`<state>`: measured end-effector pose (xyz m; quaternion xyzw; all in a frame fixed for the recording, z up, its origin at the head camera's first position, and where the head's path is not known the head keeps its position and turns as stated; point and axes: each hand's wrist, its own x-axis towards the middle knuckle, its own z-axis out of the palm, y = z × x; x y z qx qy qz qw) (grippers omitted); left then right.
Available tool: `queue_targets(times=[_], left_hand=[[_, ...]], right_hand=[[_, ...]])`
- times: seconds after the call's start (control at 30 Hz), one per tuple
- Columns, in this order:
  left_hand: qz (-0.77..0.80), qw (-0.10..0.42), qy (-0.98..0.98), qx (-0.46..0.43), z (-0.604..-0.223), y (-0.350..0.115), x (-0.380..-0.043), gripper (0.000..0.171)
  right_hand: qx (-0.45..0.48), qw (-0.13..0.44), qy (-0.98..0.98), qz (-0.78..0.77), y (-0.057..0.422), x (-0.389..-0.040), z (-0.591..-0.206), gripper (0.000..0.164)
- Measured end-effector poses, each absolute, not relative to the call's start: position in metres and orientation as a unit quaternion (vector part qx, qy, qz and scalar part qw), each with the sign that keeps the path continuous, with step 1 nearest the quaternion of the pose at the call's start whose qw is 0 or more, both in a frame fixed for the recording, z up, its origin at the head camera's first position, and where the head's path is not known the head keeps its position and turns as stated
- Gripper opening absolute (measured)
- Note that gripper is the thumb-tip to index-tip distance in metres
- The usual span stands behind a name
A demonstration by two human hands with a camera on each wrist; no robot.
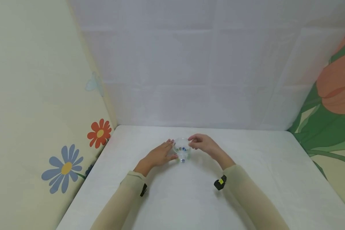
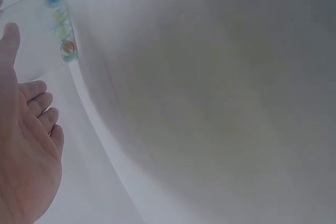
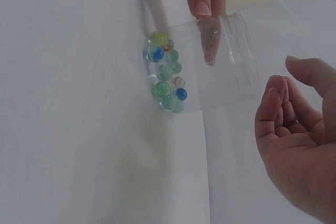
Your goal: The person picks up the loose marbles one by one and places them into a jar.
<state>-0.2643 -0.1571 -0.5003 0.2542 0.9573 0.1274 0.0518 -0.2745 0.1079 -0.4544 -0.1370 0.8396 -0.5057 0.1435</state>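
A clear jar [image 3: 239,61] with a ridged rim stands upright on the white table. Several glass marbles [image 3: 165,72], green, blue, yellow and orange-swirled, lie on its bottom. My left hand [image 1: 158,154] holds the jar's left side, thumb at the front and fingers round the back. Through the clear wall, the right wrist view shows some of those fingers. At the right of the jar's mouth is my right hand [image 1: 204,144], its fingers bent and a small gap between thumb and index finger. Nothing is visible between them.
White cloth covers the table [image 1: 184,198], and a white sheet [image 1: 189,64] hangs behind it. Flower-patterned panels flank the table, a pale one [image 1: 46,95] on the left and a green and orange one [image 1: 339,124] on the right.
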Motion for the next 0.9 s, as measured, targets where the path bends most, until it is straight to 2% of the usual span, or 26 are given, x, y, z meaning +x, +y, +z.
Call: queue_targets(times=[0.6,0.9], left_hand=[[0.153,0.039,0.952,0.261,-0.499,-0.162,-0.262,0.082],[0.127,0.011,0.957,0.262,-0.496,-0.165,-0.260,0.080]], right_hand=[[-0.111,0.125,0.846,-0.506,0.135,-0.268,-0.459,0.033],[-0.111,0.083,0.877,-0.461,0.153,-0.263,-0.459,0.032]])
